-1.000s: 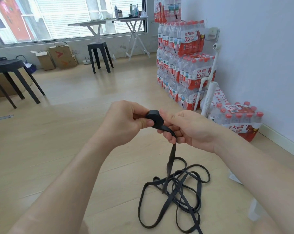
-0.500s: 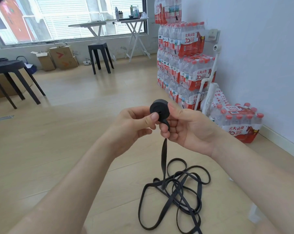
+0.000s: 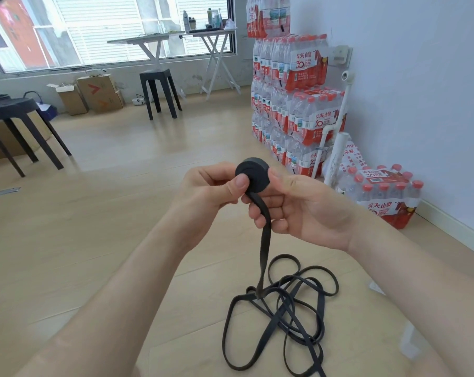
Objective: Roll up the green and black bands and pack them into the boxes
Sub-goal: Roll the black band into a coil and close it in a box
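A black band is partly wound into a flat round roll (image 3: pixel 253 174), held up at chest height between both hands. My left hand (image 3: pixel 211 190) pinches the roll's near face with the thumb. My right hand (image 3: pixel 298 206) cups the roll from the right, and its fingers guide the free strap (image 3: pixel 264 240) that hangs straight down. The unrolled rest of the band (image 3: pixel 282 317) lies in tangled loops on the wooden floor below. No green band and no packing box can be made out.
Stacked packs of water bottles (image 3: pixel 293 99) stand along the right wall, with one more pack (image 3: pixel 385 194) on the floor. Black stools (image 3: pixel 159 91) (image 3: pixel 15 123), cardboard boxes (image 3: pixel 94 93) and folding tables (image 3: pixel 176 42) sit further back by the window.
Both hands have lifted the roll higher and turned it so its flat face shows. The roll has grown a little, and the hanging strap is pulled straighter.
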